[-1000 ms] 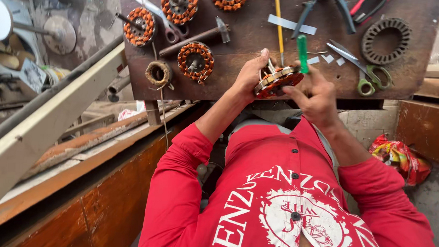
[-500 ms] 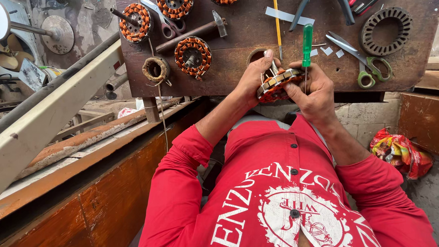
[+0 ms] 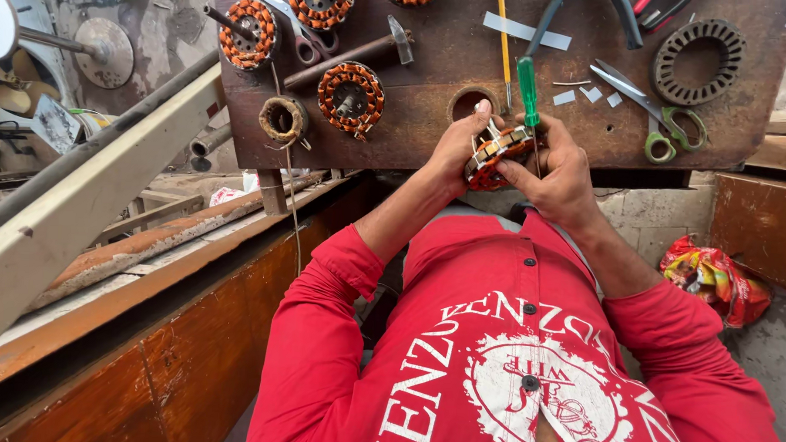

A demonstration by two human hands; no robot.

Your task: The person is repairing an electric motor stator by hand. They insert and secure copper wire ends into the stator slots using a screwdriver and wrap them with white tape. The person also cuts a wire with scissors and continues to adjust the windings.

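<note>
My left hand [image 3: 452, 153] grips a small motor stator [image 3: 493, 153] with orange-red copper windings, held against the front edge of the brown wooden workbench [image 3: 414, 130]. My right hand [image 3: 562, 176] holds a green-handled screwdriver [image 3: 526, 88] upright. Its shaft runs down at the stator's right side, and the fingers also press on the stator. Both red sleeves reach up from the bottom of the view.
On the bench lie three more wound stators [image 3: 351, 93], a hammer [image 3: 355, 52], green-handled scissors [image 3: 666, 126], a black laminated ring [image 3: 699, 50] and pliers. A round hole [image 3: 471, 102] is in the bench. A pale beam [image 3: 89, 202] slants at the left; a red bag [image 3: 713, 280] lies on the floor.
Both hands stay on the stator at the bench edge. The screwdriver has shifted slightly and stands more upright, and the stator has turned a little in my left hand.
</note>
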